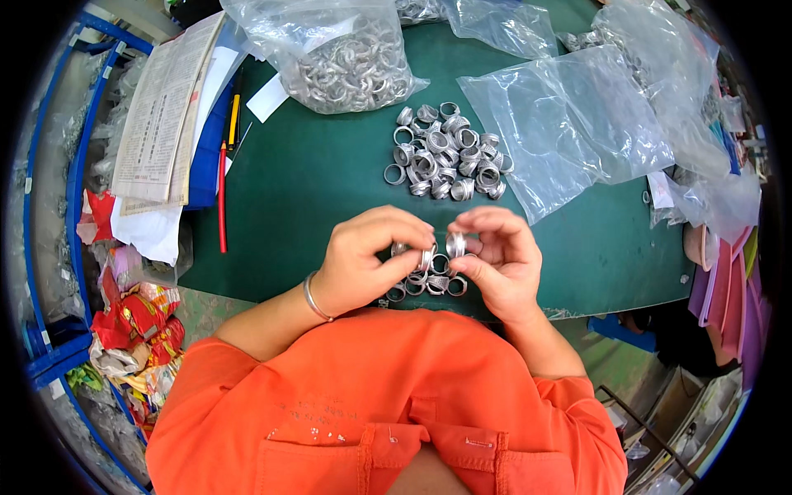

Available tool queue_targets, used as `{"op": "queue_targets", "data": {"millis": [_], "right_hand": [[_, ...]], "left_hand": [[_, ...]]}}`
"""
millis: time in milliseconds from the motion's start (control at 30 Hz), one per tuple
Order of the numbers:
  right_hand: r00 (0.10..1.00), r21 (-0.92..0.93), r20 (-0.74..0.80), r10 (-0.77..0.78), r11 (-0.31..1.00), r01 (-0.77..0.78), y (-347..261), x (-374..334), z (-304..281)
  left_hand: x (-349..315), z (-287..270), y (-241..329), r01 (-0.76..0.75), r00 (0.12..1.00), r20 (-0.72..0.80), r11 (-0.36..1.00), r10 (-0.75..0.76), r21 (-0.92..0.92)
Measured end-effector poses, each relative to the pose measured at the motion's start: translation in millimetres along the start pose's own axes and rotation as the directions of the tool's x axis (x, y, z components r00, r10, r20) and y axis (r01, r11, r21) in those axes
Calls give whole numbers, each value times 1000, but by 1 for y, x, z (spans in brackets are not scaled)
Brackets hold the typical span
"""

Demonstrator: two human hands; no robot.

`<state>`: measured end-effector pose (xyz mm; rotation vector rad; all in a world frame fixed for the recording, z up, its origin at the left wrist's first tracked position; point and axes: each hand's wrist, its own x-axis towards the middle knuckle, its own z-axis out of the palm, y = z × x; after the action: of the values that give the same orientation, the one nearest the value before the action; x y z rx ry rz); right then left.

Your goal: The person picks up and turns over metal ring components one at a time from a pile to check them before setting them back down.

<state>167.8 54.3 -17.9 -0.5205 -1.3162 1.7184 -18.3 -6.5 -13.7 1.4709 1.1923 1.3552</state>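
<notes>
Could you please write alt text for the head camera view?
A person's left hand and right hand each hold a silvery ring above a green table; a pile of rings and clear plastic bags lie beyond.

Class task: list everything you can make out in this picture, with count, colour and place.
Table: one, green, centre
Large ring pile: too many to count, silver, beyond the hands
Small ring group: several, partly hidden, silver, near table edge
Filled bag: one, clear, upper left of pile
Flat bags: overlapping, clear, right of pile
Red pen-like stick: one, red, table's left
Newspaper: overlapping sheets, beige, left
Blue rack: one, blue, far left
Wrappers: several, red and yellow, lower left
Bangle: one, silver, left wrist
Orange top: one, orange, bottom
Left hand: one, bare, pinching a silver ring
Right hand: one, bare, holding another
</notes>
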Motion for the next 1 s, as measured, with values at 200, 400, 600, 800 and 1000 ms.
{"op": "queue_targets", "data": {"millis": [200,400,600,800,1000], "right_hand": [[913,-604,404,-57,733,313,-4,-8,-10],[959,-784,229,-165,552,282,-9,13,-16],[990,-967,78,-120,232,104,1,42,-15],[977,-926,211,-35,314,211,-5,38,-16],[986,-894,154,64,434,111,-12,26,-25]], "left_hand": [[-10,-9,1,-219,969,214,838,126,499],[-1,-10,6,-196,976,179,855,123,481],[38,-2,-9,-151,985,55,653,166,742],[35,-5,-14,-141,988,72,637,134,758],[25,-6,-18,-17,1000,25,782,1,623]]}}
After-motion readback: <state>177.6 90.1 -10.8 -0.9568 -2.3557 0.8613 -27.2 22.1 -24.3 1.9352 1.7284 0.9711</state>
